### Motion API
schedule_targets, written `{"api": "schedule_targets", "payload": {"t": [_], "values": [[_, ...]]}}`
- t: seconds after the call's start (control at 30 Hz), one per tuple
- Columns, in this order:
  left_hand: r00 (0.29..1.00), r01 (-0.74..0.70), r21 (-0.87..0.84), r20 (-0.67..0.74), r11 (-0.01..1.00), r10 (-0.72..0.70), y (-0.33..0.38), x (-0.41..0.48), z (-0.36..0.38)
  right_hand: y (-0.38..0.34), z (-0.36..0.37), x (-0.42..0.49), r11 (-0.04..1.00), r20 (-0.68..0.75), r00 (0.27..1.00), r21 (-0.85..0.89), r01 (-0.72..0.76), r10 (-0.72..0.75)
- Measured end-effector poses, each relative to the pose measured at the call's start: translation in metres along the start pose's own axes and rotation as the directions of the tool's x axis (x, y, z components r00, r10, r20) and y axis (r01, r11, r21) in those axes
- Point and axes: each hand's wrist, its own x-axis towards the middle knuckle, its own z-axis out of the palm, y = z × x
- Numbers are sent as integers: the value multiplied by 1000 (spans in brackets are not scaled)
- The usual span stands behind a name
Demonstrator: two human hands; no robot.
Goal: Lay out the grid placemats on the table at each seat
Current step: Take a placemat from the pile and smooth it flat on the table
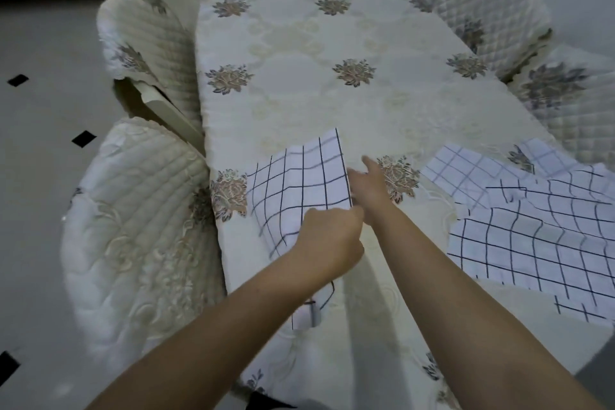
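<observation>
Beside a quilted chair (139, 236), a person spreads a grid placemat (299, 183) at the near left edge of a table (332, 103) draped in cream floral cloth. The left hand (327, 240) pinches the placemat's near right corner, apparently to pull it flat; the right hand (367, 185), just right of the placemat, rests loose with fingers extended, grasping nothing. Further right of the placemat lies a rumpled heap of spare placemats (532, 230). Pale, dark-diamond floor tiles (40, 110) surround the table.

No legible text or labels.
</observation>
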Motion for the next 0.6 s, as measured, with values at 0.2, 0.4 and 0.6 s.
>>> {"api": "schedule_targets", "payload": {"t": [0.2, 0.4, 0.6], "values": [[999, -4, -146, 53, 989, 12, 26, 23, 60, 48, -41, -7, 916, 122, 915, -178, -361, 384], [983, 151, -455, 162, 877, -86, 24, 26, 87, 63, -72, -18, 802, 119, 873, -468, -371, 473], [908, 339, -581, -2, 740, -418, -31, 5, 96, 82, -67, -10, 862, 14, 977, -474, -180, 211]]}}
